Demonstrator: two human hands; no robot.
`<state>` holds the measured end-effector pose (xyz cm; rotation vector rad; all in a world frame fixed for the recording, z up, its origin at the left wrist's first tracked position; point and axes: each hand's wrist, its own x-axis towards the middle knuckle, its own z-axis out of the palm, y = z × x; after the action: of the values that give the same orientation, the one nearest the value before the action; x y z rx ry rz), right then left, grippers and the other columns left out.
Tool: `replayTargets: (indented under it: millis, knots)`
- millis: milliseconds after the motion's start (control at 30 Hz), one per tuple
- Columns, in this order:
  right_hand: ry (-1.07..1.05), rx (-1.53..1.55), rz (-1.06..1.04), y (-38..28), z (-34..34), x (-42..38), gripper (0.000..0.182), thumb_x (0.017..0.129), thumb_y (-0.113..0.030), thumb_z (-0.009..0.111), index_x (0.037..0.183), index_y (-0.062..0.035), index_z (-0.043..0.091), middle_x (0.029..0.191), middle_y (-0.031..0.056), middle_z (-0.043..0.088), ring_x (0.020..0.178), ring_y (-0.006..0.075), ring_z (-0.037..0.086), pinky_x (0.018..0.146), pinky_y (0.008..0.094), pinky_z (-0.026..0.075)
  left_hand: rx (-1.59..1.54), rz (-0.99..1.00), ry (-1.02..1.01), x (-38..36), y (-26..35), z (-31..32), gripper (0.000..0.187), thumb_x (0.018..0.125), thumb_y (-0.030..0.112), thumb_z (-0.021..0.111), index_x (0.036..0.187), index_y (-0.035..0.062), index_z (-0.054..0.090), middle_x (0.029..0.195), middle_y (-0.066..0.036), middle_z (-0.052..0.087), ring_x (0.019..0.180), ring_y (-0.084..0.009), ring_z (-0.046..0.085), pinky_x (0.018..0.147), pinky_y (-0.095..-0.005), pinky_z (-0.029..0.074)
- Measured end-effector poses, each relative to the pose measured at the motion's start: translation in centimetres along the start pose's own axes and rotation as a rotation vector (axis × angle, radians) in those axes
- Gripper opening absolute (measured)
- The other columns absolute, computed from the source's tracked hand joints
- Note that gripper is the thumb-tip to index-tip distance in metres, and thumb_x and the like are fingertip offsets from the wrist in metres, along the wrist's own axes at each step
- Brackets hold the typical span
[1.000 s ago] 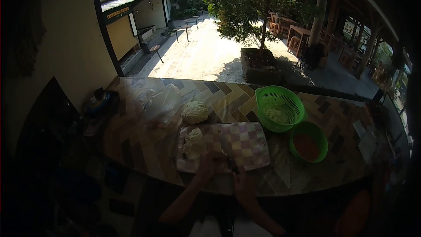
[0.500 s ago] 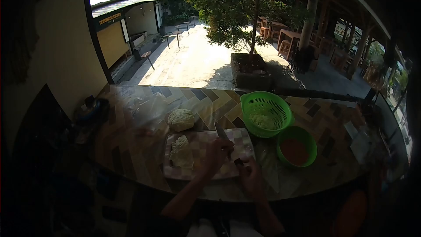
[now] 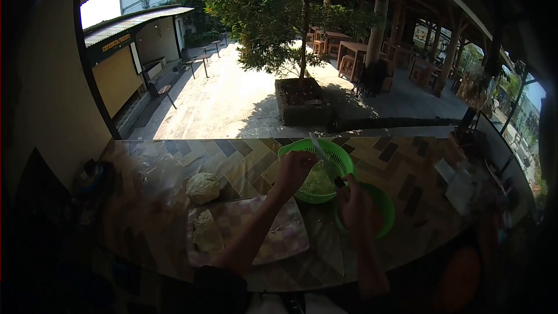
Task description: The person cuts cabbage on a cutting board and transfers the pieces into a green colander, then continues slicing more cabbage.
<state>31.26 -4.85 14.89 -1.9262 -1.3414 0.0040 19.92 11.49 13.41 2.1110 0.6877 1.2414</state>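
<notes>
My right hand (image 3: pixel 356 202) is closed round the dark handle of a knife (image 3: pixel 326 161), whose blade points up and away over a green colander (image 3: pixel 344 163). Shredded pale-green cabbage (image 3: pixel 318 183) lies inside the colander. My left hand (image 3: pixel 294 171) is above the colander's left side, close to the blade, with its fingers curled together; what they hold, if anything, is hidden. Below my left forearm lies a checked cutting board (image 3: pixel 285 241) with a cut piece of cabbage (image 3: pixel 207 232) at its left and small scraps at its right. A cabbage head (image 3: pixel 203 188) sits behind the board.
A green bowl (image 3: pixel 386 212) with orange-red contents stands against the colander's near right side, partly behind my right hand. Clear plastic (image 3: pixel 157 168) lies at the table's left. Pale flat items (image 3: pixel 468 189) are at the right. The patterned table (image 3: pixel 407 163) ends before a sunlit yard.
Both hands and the knife have moved from the cutting board to above the colander. The blade now points up over it. The whole view has shifted, with the table lower and further left.
</notes>
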Motion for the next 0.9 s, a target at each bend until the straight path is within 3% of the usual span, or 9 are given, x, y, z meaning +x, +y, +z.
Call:
replayTargets:
  millis: [33, 133, 233, 333, 500, 600, 700, 800, 900]
  knots:
    - [-0.022, -0.071, -0.004, 0.4, -0.2, 0.5, 0.027, 0.086, -0.013, 0.062, 0.110, -0.0026, 0.056, 0.079, 0.0196, 0.065, 0.077, 0.0367, 0.065, 0.066, 0.0456, 0.049, -0.101, -0.144, -0.067, 0.7, -0.5, 0.3, 0.021, 0.081, 0.008, 0.065, 0.099, -0.0015, 0.069, 0.100, -0.021, 0.067, 0.088, -0.0328, 0.068, 0.080, -0.0371, 0.054]
    - [-0.064, -0.183, -0.028, 1.3, -0.3, 1.8, 0.027, 0.085, -0.013, 0.063, 0.109, -0.0038, 0.058, 0.081, 0.0192, 0.065, 0.079, 0.0358, 0.065, 0.068, 0.0464, 0.049, 0.145, 0.180, -0.043, 1.6, -2.9, 1.5, 0.037, 0.083, 0.007, 0.061, 0.118, -0.0012, 0.059, 0.125, -0.027, 0.054, 0.118, -0.0378, 0.052, 0.098, -0.0417, 0.044]
    - [-0.041, -0.102, -0.015, 2.5, 0.5, 2.0, 0.024, 0.082, -0.013, 0.065, 0.103, -0.0046, 0.059, 0.078, 0.0194, 0.065, 0.078, 0.0358, 0.065, 0.065, 0.0448, 0.049, 0.139, 0.106, -0.130, 1.3, -4.0, 3.8, 0.052, 0.085, 0.008, 0.061, 0.133, -0.0026, 0.044, 0.142, -0.028, 0.035, 0.133, -0.0382, 0.034, 0.108, -0.0414, 0.033]
    - [-0.014, -0.021, 0.050, 2.6, 1.1, 2.2, 0.021, 0.079, -0.011, 0.068, 0.097, -0.0044, 0.060, 0.072, 0.0190, 0.063, 0.073, 0.0359, 0.065, 0.060, 0.0422, 0.048, 0.137, 0.076, -0.347, 0.0, -3.9, 5.1, 0.060, 0.085, 0.008, 0.061, 0.138, -0.0043, 0.035, 0.145, -0.029, 0.028, 0.136, -0.0394, 0.028, 0.109, -0.0424, 0.030]
    - [0.006, 0.022, 0.108, 2.7, 1.7, 2.5, 0.021, 0.080, -0.012, 0.068, 0.097, -0.0034, 0.059, 0.074, 0.0198, 0.064, 0.074, 0.0356, 0.065, 0.060, 0.0424, 0.047, 0.002, 0.001, -0.174, -2.0, -0.7, 5.1, 0.028, 0.079, 0.006, 0.065, 0.107, 0.0038, 0.067, 0.121, -0.019, 0.059, 0.095, -0.0371, 0.063, 0.086, -0.0394, 0.050]
    - [0.068, 0.068, 0.059, 2.8, 2.0, 1.9, 0.024, 0.082, -0.015, 0.067, 0.100, -0.0028, 0.056, 0.083, 0.0221, 0.066, 0.083, 0.0386, 0.065, 0.064, 0.0458, 0.050, 0.121, -0.266, -0.302, -2.4, 0.3, 3.4, 0.024, 0.077, 0.006, 0.067, 0.100, 0.0045, 0.070, 0.123, -0.017, 0.059, 0.102, -0.0358, 0.060, 0.090, -0.0392, 0.048]
    - [0.054, 0.090, 0.132, 1.4, 1.3, 0.9, 0.026, 0.083, -0.016, 0.067, 0.102, -0.0026, 0.058, 0.083, 0.0204, 0.066, 0.085, 0.0360, 0.066, 0.064, 0.0431, 0.050, 0.258, 0.081, -0.049, -3.4, -1.6, 1.2, 0.023, 0.074, 0.007, 0.070, 0.096, 0.0078, 0.073, 0.125, -0.015, 0.058, 0.112, -0.0331, 0.054, 0.095, -0.0391, 0.045]
    - [0.081, 0.092, 0.050, 0.5, 0.6, -1.2, 0.028, 0.083, -0.017, 0.067, 0.106, -0.0035, 0.059, 0.081, 0.0183, 0.066, 0.083, 0.0331, 0.067, 0.064, 0.0401, 0.051, 0.207, -0.011, -0.005, -4.6, -2.1, -2.3, 0.026, 0.071, 0.006, 0.072, 0.097, 0.0107, 0.074, 0.128, -0.012, 0.056, 0.122, -0.0322, 0.045, 0.099, -0.0404, 0.041]
    - [-0.067, 0.177, -0.056, 2.4, 0.4, -4.1, 0.027, 0.081, -0.018, 0.070, 0.103, -0.0032, 0.063, 0.081, 0.0159, 0.067, 0.079, 0.0275, 0.068, 0.064, 0.0367, 0.051, 0.172, -0.074, 0.031, -7.6, -3.2, -6.6, 0.026, 0.073, 0.008, 0.073, 0.099, 0.0097, 0.072, 0.116, -0.012, 0.063, 0.104, -0.0282, 0.059, 0.090, -0.0380, 0.048]
